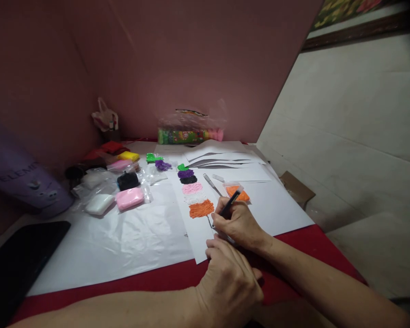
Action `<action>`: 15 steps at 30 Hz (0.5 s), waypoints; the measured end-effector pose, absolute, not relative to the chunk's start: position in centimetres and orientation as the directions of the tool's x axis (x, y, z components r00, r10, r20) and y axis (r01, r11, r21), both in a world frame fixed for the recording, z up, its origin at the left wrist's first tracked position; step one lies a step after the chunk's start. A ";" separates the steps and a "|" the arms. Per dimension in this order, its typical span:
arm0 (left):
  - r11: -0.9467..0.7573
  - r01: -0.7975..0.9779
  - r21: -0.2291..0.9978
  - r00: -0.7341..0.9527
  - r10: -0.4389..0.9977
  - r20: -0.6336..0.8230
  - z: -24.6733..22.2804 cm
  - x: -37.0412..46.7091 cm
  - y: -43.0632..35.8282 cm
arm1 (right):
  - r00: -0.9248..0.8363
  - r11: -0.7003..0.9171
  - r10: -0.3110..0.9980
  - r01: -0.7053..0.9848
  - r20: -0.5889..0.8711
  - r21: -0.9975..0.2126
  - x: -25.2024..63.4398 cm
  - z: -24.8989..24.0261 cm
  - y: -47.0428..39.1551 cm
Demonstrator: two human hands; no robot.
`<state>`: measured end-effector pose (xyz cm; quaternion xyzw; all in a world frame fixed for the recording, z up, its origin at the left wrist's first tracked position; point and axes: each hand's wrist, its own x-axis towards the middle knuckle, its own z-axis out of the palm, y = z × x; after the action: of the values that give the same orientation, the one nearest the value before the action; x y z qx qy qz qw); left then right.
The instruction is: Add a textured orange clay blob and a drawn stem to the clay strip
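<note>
My right hand [239, 223] is closed around a black pen [231, 204], its tip on a narrow white paper sheet [196, 237]. A short dark line runs from the orange patch to the tip. Along that sheet lie textured clay patches: green [182, 167], purple [185, 174], black [189, 180], pink [192, 188], white [195, 197] and orange [201, 209]. My left hand [230, 278] is curled over the sheet's near edge with its fingertips on the paper; its thumb is partly hidden. A silver craft knife-like tool [211, 183] lies beside the patches, near a packet of orange clay [242, 196].
Bagged clay, including a pink block [130, 198] and a white block [100, 203], lies at left. A purple tumbler [30, 182] and a black tablet-like slab [27, 259] are farther left. Loose paper sheets [222, 152] and a colourful tube-shaped pack [189, 135] are at the back.
</note>
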<state>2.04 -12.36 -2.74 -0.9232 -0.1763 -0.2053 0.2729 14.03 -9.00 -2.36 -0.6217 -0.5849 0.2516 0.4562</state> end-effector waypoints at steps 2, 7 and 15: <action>-0.793 0.437 -0.425 0.850 0.209 0.484 -2.8 2.0 -12.3 | 0.193 0.101 0.956 0.492 0.221 -0.865 14.0 -2.4 -9.0; -0.790 0.420 -0.447 0.846 0.162 0.508 -2.7 2.0 -12.3 | 0.191 0.108 0.955 0.488 0.227 -0.866 14.0 -2.6 -9.0; -0.784 0.408 -0.468 0.849 0.138 0.509 -2.7 2.0 -12.1 | 0.182 0.112 0.958 0.474 0.222 -0.873 14.1 -2.6 -9.0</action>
<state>2.01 -12.15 -2.72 -0.9160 -0.1491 -0.2303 0.2928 14.11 -9.01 -2.57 -0.6131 -0.5839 0.2608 0.4639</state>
